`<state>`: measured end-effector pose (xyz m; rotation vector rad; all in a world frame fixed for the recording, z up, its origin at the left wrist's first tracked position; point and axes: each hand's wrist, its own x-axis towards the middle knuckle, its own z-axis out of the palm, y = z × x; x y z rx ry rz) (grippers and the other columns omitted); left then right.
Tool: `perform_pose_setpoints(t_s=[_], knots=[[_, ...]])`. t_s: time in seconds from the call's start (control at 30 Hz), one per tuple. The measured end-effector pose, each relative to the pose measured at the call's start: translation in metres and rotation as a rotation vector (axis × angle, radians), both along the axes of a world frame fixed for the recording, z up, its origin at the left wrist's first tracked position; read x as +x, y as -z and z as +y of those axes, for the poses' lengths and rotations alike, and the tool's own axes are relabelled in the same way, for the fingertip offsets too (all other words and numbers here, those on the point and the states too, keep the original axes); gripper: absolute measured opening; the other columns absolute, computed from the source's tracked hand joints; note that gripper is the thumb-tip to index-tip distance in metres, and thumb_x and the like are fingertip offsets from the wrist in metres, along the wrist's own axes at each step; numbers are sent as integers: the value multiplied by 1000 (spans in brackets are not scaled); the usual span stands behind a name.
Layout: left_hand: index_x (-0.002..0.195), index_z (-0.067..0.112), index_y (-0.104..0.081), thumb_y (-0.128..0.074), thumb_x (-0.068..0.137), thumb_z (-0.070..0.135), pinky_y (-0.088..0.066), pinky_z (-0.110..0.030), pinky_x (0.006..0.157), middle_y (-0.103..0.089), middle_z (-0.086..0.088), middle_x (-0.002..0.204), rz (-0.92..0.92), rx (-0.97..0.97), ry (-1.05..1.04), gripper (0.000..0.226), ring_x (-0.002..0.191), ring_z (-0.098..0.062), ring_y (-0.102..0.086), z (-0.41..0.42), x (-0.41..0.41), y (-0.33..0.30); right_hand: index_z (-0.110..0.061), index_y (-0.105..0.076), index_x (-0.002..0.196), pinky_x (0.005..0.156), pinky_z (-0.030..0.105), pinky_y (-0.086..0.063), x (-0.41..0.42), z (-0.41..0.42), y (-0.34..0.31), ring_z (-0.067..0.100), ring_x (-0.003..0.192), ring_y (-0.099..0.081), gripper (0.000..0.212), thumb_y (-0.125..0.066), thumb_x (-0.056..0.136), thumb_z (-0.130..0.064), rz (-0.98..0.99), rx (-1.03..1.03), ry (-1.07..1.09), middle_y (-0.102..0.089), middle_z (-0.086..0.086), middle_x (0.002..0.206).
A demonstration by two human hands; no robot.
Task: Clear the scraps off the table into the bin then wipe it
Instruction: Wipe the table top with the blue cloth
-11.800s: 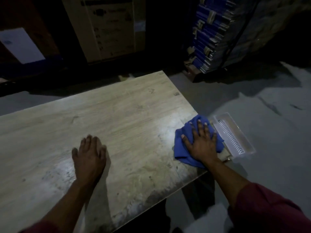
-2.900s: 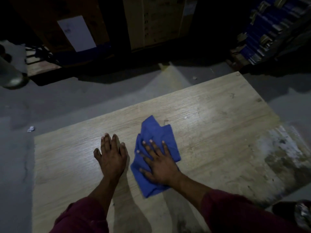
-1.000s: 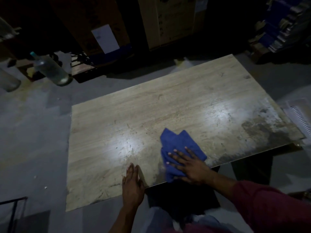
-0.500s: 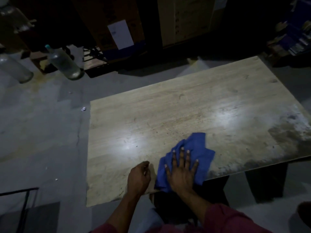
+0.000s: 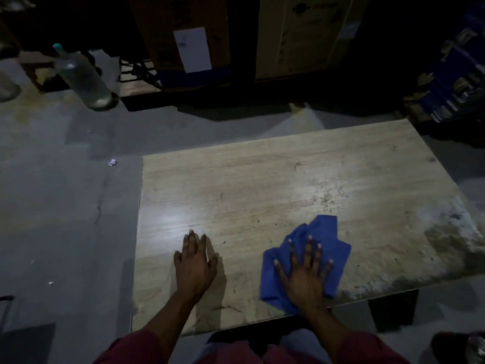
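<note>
Wooden table (image 5: 275,179); blue cloth (image 5: 325,240) on it

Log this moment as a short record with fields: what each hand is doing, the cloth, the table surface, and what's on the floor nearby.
left hand: flat on the table, fingers straight, holding nothing
right hand: fingers spread, pressing on the blue cloth
blue cloth: crumpled, lying near the table's near edge
table: pale wood-grain top; dark, whitish smears at the right end
floor: clear bottle standing far left; small paper scrap just off the table's left far corner
bin: not in view
</note>
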<state>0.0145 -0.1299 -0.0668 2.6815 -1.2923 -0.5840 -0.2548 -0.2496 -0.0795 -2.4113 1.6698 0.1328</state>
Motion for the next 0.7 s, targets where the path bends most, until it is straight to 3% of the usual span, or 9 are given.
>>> perform_pose_setpoints(t_s=[0.1,0.17,0.27,0.37,0.43,0.53,0.7], knots=[[162,18,-3,-12,88,79,-5,-68,117,9,-17,169,44,133,-38,96,157,-31,10,-8,5,0,-25,-21,162,117,75,-10,34,18,-3,42,156,-13,88,-41,92,-74,-50,23,-9,-18,12,170],[160,20,13,-14,87,82,4,-70,116,25,-15,166,92,162,-53,100,154,-31,22,-11,4,5,-25,-19,162,118,75,-11,42,40,-1,43,156,-9,89,-39,92,-76,-78,34,-312,-14,11,171],[157,25,25,-19,88,82,11,-70,115,43,-8,156,148,173,-76,99,150,-28,32,-11,-2,11,-30,-16,163,113,75,-23,24,45,3,40,158,-5,83,-35,96,-77,-149,53,-789,-9,6,172],[154,28,29,-17,87,83,13,-68,115,50,-3,151,156,196,-79,99,148,-26,36,-10,-1,14,-32,-25,161,115,72,-25,-1,13,6,36,157,-15,77,-40,98,-73,-171,-17,-1022,-15,5,171],[153,29,32,-17,87,84,15,-68,115,51,-3,152,164,201,-80,98,147,-25,39,-11,0,13,-31,-32,159,116,72,-24,-11,-17,11,36,157,-18,75,-44,97,-72,-144,-53,-1014,-19,6,170],[151,32,35,-17,88,85,16,-67,115,50,-3,153,163,212,-75,98,146,-25,41,-12,0,10,-30,-34,158,113,74,-23,-3,-56,8,37,157,-14,79,-46,94,-74,-74,-24,-751,-20,7,170],[151,32,34,-16,87,85,13,-68,116,46,-4,157,152,221,-88,97,148,-25,38,-12,-2,9,-29,-17,163,121,70,-1,42,-46,3,38,158,-2,84,-33,95,-77,-43,15,-373,-7,8,172]])
